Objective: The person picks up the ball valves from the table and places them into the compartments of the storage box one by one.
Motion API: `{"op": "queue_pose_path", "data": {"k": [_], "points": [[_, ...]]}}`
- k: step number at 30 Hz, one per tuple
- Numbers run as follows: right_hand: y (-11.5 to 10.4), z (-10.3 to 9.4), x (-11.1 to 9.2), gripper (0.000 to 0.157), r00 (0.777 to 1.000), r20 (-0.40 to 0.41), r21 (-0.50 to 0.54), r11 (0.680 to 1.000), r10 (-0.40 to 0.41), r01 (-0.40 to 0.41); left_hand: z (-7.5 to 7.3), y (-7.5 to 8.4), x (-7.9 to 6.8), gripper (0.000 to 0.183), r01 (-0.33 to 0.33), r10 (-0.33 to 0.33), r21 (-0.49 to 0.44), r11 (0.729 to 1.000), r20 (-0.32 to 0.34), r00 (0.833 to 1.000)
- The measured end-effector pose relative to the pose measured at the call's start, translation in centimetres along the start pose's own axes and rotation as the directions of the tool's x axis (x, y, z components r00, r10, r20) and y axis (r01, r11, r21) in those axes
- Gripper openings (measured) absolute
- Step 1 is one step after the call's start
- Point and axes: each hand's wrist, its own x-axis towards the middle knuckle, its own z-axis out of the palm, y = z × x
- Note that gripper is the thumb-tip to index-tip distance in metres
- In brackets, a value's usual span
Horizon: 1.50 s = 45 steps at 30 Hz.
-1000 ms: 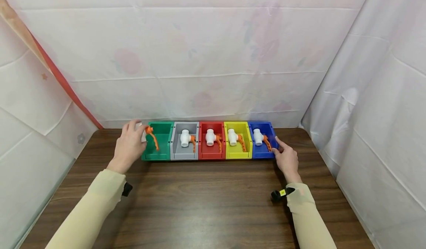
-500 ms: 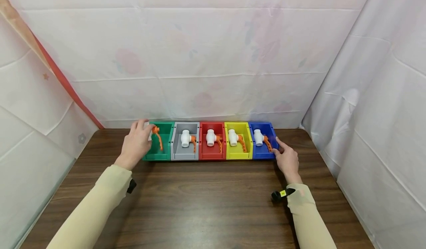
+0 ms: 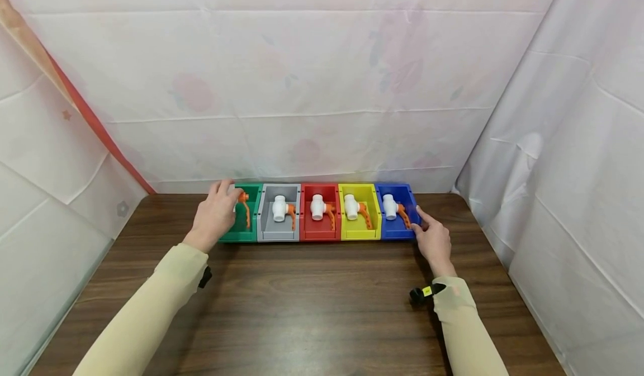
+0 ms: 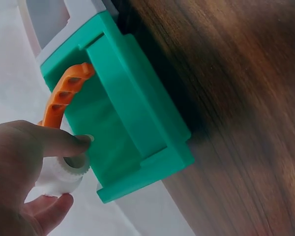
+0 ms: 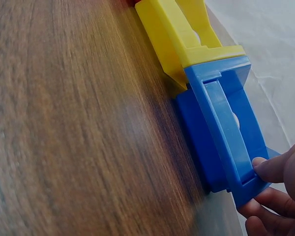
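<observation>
My left hand (image 3: 213, 214) pinches a white ball valve (image 4: 64, 174) with an orange lever handle (image 4: 64, 93), over the green bin (image 4: 137, 103) at the left end of a row. Thumb and fingers grip the white body, and in the head view the hand covers most of it. The orange handle hangs within the green bin's outline. At the other end, my right hand (image 3: 434, 241) grips the side wall of the blue bin (image 5: 206, 113), thumb inside and fingers outside. A like ball valve (image 3: 389, 207) lies in the blue bin.
Between the end bins stand a grey bin (image 3: 279, 235), a red bin (image 3: 320, 235) and a yellow bin (image 3: 359, 234), joined side by side, each with one white and orange valve. The row stands at the back of the wooden table (image 3: 312, 309), against a white curtain (image 3: 312, 85).
My left hand has moved right with the valve, from the green bin's left edge to over its inside. The right hand has stayed on the blue bin.
</observation>
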Motion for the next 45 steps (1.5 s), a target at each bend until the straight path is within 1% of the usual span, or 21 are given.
{"op": "queue_pose_path", "data": {"k": [3, 12, 19, 26, 33, 42, 45], "points": [[0.0, 0.0, 0.0, 0.052, 1.0, 0.002, 0.001, 1.0, -0.004, 0.004, 0.1, 0.2, 0.1, 0.043, -0.006, 0.006, 0.006, 1.0, 0.015, 1.0], [-0.1, 0.0, -0.1, 0.052, 1.0, -0.006, -0.01, 1.0, -0.017, 0.017, 1.0, 0.4, 0.7, 0.037, -0.024, 0.024, 0.004, 1.0, 0.026, 0.999], [-0.2, -0.1, -0.2, 0.052, 1.0, -0.001, -0.013, 1.0, -0.009, 0.009, 1.7, 0.3, 1.0, 0.035, -0.045, 0.045, 0.01, 0.999, 0.047, 0.998], [-0.2, -0.1, -0.1, 0.052, 1.0, -0.004, -0.008, 1.0, -0.008, 0.008, 2.2, 0.3, 1.1, 0.035, -0.021, 0.02, 0.009, 1.0, 0.098, 0.995], [-0.2, -0.1, -0.2, 0.052, 1.0, -0.003, -0.005, 1.0, -0.013, 0.013, 2.8, 0.2, 1.2, 0.037, 0.005, -0.01, 0.03, 1.0, 0.153, 0.988], [-0.2, -0.4, -0.1, 0.052, 1.0, -0.001, -0.008, 1.0, -0.025, 0.025, 3.2, 0.0, 1.4, 0.037, 0.006, -0.009, 0.02, 1.0, 0.17, 0.985], [-0.2, -0.2, 0.0, 0.052, 1.0, 0.017, -0.015, 1.0, -0.024, 0.025, 3.4, -0.1, 1.4, 0.038, 0.014, -0.016, 0.016, 1.0, 0.176, 0.984]]}}
